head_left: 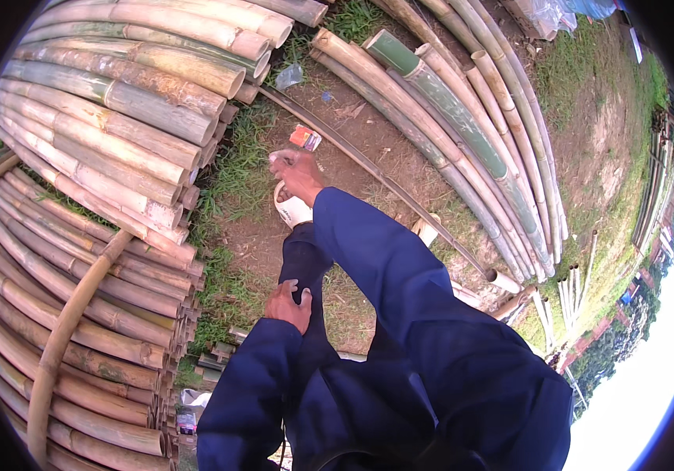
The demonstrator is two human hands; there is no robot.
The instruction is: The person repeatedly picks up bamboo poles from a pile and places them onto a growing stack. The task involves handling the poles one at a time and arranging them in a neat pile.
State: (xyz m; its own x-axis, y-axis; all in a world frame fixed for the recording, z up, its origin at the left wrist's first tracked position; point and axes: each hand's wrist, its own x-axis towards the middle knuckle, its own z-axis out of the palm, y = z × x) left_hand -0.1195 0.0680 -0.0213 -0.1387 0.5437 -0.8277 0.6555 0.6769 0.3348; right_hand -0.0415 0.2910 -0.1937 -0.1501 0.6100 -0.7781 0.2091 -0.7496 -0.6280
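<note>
My right hand [298,174] reaches down low, just beyond my foot, with its fingers curled together. What they hold, if anything, is too small to make out. Below it is my foot in a white sandal [293,210], with bare toes showing. A small red and white packet [305,137] lies on the soil just past the fingertips, apart from them. My left hand [289,307] rests on my dark trouser leg [306,255] near the knee, fingers apart and holding nothing.
Bamboo poles [141,102] are stacked on the left, with a curved pole [66,345] across the lower stack. More long poles [462,149] lie at the right, one green. A thin split strip [376,173] crosses the ground beside my right arm. Clear plastic [289,76] lies on grass.
</note>
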